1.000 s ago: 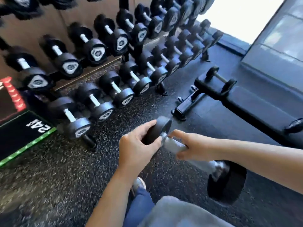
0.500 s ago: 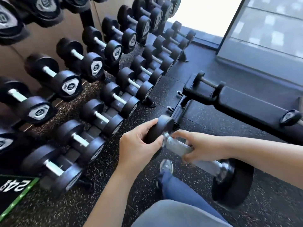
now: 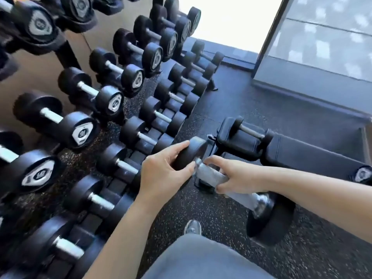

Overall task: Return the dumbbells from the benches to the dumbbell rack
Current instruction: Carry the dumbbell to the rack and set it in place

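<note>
Speckled rubber flooring (image 3: 231,222) is running between the dumbbell rack (image 3: 66,55) on the left and a black table (image 3: 298,150) on the right, where another small dumbbell (image 3: 250,132) is lying across the pad's end. The person is carrying a dumbbell (image 3: 231,184) in mid-air, close to the rack's lower row. The left hand (image 3: 161,174) is cupping its forward head, fingers (image 3: 177,147) curled over the rim, while the right hand (image 3: 239,178) is wrapping closed around the knurled handle. To do this well, I'd judge, they should be picking a free cradle that matches its size, keeping the bar level, and lowering it slowly so no fingers are getting caught underneath
</note>
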Tool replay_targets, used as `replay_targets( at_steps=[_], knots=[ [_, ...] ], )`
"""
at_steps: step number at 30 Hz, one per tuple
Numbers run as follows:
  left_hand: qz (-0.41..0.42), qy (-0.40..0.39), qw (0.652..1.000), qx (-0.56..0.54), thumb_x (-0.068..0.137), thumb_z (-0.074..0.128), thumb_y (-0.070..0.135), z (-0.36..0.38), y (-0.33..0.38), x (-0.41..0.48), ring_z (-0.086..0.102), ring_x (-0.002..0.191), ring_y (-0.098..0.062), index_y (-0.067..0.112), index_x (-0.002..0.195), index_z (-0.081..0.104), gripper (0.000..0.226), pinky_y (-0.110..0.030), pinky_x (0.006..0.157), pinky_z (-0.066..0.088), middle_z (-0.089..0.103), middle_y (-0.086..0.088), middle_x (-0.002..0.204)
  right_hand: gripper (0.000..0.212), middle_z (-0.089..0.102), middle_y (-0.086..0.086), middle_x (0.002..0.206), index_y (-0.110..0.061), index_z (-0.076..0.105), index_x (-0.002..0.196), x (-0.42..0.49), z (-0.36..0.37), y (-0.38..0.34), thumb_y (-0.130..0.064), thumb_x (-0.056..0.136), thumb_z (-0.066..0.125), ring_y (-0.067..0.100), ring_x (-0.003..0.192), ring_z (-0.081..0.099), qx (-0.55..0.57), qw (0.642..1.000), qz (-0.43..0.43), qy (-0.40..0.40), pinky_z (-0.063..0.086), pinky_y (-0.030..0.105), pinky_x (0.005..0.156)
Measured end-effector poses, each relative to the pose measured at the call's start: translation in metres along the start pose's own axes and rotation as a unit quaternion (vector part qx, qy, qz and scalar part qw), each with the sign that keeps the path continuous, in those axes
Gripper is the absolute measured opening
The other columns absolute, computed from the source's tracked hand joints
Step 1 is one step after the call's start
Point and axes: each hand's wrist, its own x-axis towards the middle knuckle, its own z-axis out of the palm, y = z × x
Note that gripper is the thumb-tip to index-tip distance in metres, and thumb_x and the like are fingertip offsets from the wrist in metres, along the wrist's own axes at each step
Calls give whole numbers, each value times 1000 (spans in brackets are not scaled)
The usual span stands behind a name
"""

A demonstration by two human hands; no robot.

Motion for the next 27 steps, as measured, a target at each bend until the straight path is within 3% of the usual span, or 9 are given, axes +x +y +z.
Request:
replay_targets(
  at_steps=[3,7,11,16,21,27],
  knots=[
    [0,-5,1000,-4,61,72,33,3,-3,50,64,92,0,37,97,65,38,-33,87,51,67,19,97,63,59,-4,93,-34,27,134,30,-33,2,-19,83,60,4,68,54,-7,1000,8,-2,47,28,69],
    [-17,-14,1000,-9,59,72,33,2,-11,107,65,88,-1,48,93,65,37,-35,85,52,69,24,92,63,57,-3,91,-33,29,132,72,-69,3,-19,80,61,15,74,57,-8,1000,21,-4,50,33,75],
    [-26,-23,999,-12,62,72,29,-4,-22,169,65,89,-1,40,99,64,40,-34,86,52,69,19,94,62,55,-5,87,-31,29,133,120,-107,0,-19,81,61,10,69,54,10,999,31,-12,48,30,71],
    [-21,-44,999,-19,69,76,9,-19,-33,264,64,88,2,22,109,65,43,-26,85,51,68,17,95,63,49,-12,84,-29,27,136,190,-163,-11,-20,83,60,3,68,50,12,999,39,1,42,21,62],
    [17,-65,998,6,70,75,11,-42,-33,365,61,91,7,21,110,65,43,-12,82,45,67,19,97,65,56,1,113,-31,25,137,258,-221,-28,-22,83,60,19,92,58,18,998,54,31,49,33,82],
    [43,-82,996,15,71,74,10,-60,-31,441,58,93,13,25,109,64,41,-3,80,39,62,27,96,64,53,-2,95,-28,26,136,309,-269,-43,-19,83,61,18,82,54,42,996,58,57,45,29,72]
  ],
)
